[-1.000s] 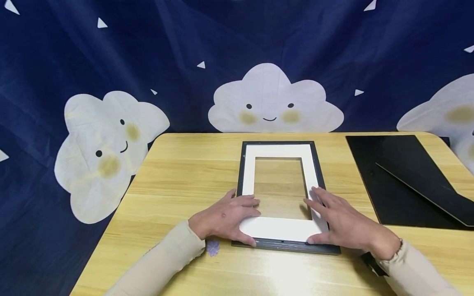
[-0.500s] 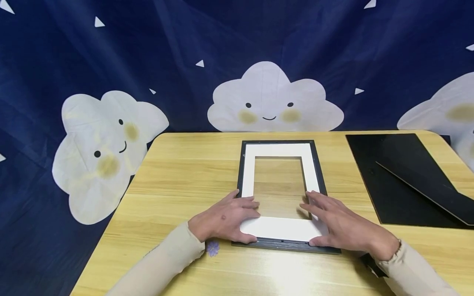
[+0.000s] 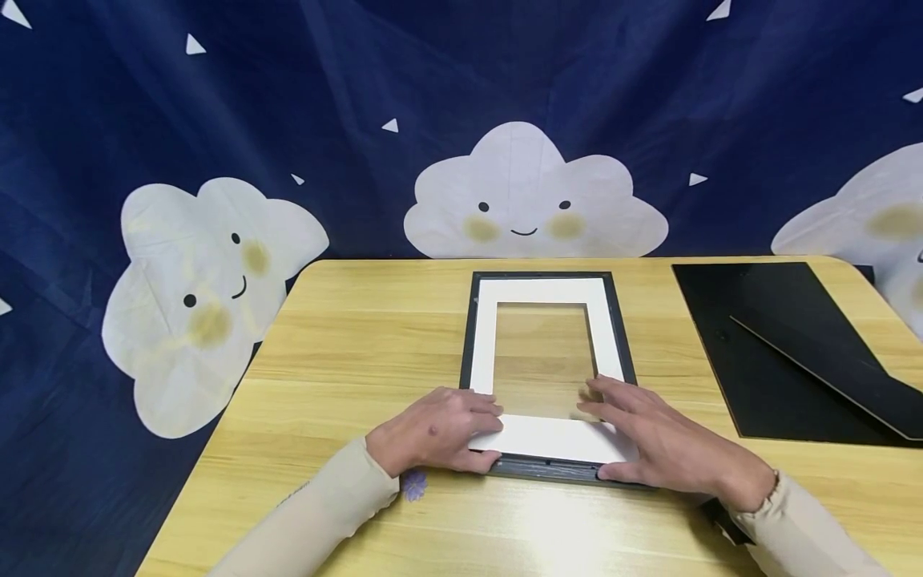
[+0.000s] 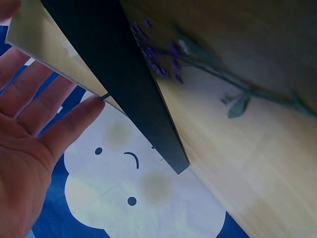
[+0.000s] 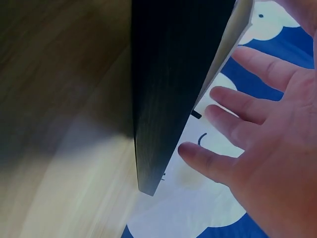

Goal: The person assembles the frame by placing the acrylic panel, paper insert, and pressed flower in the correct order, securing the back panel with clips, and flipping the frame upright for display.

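A black picture frame (image 3: 551,469) with a white mat (image 3: 551,437) around its window lies on the wooden table. At its near left corner rests my left hand (image 3: 447,429), fingers over the left side and thumb at the near edge. My right hand (image 3: 659,437) lies over the near right corner, its fingertips reaching over the window and its thumb on the near edge. In the left wrist view, a finger meets a small dark tab (image 4: 105,96) on the frame. Spread fingers (image 5: 208,161) show beside the frame in the right wrist view.
A black backing board (image 3: 764,361) with a raised stand leg (image 3: 829,365) lies at the right of the table (image 3: 360,336). Under my left wrist is a purple flower (image 3: 414,486); its stem (image 4: 247,91) shows in the left wrist view. A blue cloud-print curtain hangs behind.
The near edge of the frame has shifted slightly up in the head view. My left fingers have bent a little and slid nearer; the right fingertips have moved slightly left over the window.
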A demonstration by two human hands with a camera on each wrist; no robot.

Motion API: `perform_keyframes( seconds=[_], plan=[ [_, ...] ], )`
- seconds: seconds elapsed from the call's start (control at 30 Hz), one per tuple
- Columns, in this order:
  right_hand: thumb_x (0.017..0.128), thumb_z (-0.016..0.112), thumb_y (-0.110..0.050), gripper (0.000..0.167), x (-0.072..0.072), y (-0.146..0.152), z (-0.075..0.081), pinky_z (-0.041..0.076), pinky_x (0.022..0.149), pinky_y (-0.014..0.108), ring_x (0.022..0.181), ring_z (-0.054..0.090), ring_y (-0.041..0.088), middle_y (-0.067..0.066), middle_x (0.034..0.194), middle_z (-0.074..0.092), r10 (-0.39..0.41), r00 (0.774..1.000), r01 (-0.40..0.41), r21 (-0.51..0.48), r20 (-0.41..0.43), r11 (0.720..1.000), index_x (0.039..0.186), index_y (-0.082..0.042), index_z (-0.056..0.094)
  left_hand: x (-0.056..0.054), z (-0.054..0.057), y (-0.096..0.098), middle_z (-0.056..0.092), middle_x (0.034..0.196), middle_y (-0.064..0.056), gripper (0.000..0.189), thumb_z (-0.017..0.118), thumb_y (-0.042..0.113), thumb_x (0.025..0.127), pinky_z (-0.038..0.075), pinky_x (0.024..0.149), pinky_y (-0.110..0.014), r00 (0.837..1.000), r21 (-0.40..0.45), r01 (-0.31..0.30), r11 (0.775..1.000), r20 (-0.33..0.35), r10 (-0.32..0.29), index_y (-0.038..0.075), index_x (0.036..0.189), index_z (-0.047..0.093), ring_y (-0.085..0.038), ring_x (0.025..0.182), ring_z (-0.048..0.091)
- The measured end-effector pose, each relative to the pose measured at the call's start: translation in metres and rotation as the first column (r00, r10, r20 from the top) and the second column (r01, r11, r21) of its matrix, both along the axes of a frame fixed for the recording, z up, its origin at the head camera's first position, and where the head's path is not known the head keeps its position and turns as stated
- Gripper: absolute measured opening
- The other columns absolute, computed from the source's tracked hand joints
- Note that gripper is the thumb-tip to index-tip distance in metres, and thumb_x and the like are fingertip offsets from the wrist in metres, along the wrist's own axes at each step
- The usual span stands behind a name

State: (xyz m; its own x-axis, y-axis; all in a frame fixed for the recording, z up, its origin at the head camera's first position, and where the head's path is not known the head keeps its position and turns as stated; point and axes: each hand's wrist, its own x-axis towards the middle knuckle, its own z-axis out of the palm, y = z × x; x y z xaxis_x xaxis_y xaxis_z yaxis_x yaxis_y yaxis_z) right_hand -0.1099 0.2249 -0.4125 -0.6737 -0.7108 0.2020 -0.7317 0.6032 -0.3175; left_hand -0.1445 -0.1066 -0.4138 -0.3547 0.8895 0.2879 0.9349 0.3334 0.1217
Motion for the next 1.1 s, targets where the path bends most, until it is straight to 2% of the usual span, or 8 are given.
perform_keyframes(
  seconds=[0.3,0.57,0.8,0.97,1.1],
  plan=[
    [0.079,0.086,-0.027,0.056,0.001,-0.003,0.003,0.049,0.096,0.053,0.131,0.048,0.031,0.015,0.146,0.047,0.018,1.0,-0.018,-0.002,0.018,1.0,0.129,-0.013,0.063,0.0,-0.002,-0.001,0.074,0.102,-0.003,0.02,0.075,0.03,0.085,0.055,0.088,-0.027,0.999,0.075,0.027,0.997,-0.025,-0.026,0.013,0.078,0.067,-0.018,0.104,0.069],
    [0.075,0.088,-0.024,0.058,0.002,-0.003,0.003,0.049,0.097,0.049,0.131,0.049,0.029,0.014,0.146,0.047,0.022,1.0,-0.022,0.023,0.001,0.999,0.127,-0.013,0.064,-0.001,-0.003,0.0,0.074,0.095,-0.001,0.025,0.075,0.024,0.084,0.055,0.085,-0.022,0.998,0.158,0.061,0.986,-0.039,-0.055,0.014,0.067,0.059,-0.013,0.096,0.07],
    [0.079,0.084,-0.016,0.05,0.005,-0.005,0.005,0.054,0.091,0.046,0.124,0.054,0.027,0.011,0.144,0.047,0.056,0.998,-0.055,0.008,-0.008,0.998,0.124,-0.016,0.063,0.0,-0.006,-0.002,0.075,0.094,-0.001,0.03,0.075,0.026,0.085,0.054,0.088,-0.023,0.994,0.173,0.069,0.983,-0.098,-0.052,0.014,0.064,0.057,-0.014,0.095,0.071],
    [0.077,0.083,-0.013,0.047,0.007,-0.007,0.005,0.056,0.086,0.041,0.118,0.058,0.026,0.011,0.141,0.05,0.059,0.998,-0.06,-0.007,-0.032,0.998,0.119,-0.018,0.062,0.002,-0.01,-0.005,0.074,0.093,-0.001,0.03,0.077,0.024,0.085,0.052,0.092,-0.022,0.988,0.186,0.083,0.979,-0.143,-0.056,0.014,0.065,0.057,-0.013,0.096,0.07],
    [0.076,0.084,-0.012,0.047,0.008,-0.008,0.004,0.057,0.082,0.036,0.113,0.059,0.023,0.011,0.139,0.051,0.051,0.998,-0.051,-0.002,-0.033,0.999,0.117,-0.018,0.062,0.007,-0.011,-0.006,0.073,0.094,0.0,0.028,0.077,0.022,0.086,0.052,0.091,-0.021,0.989,0.189,0.072,0.979,-0.143,-0.045,0.014,0.067,0.058,-0.013,0.095,0.069]
  ],
)
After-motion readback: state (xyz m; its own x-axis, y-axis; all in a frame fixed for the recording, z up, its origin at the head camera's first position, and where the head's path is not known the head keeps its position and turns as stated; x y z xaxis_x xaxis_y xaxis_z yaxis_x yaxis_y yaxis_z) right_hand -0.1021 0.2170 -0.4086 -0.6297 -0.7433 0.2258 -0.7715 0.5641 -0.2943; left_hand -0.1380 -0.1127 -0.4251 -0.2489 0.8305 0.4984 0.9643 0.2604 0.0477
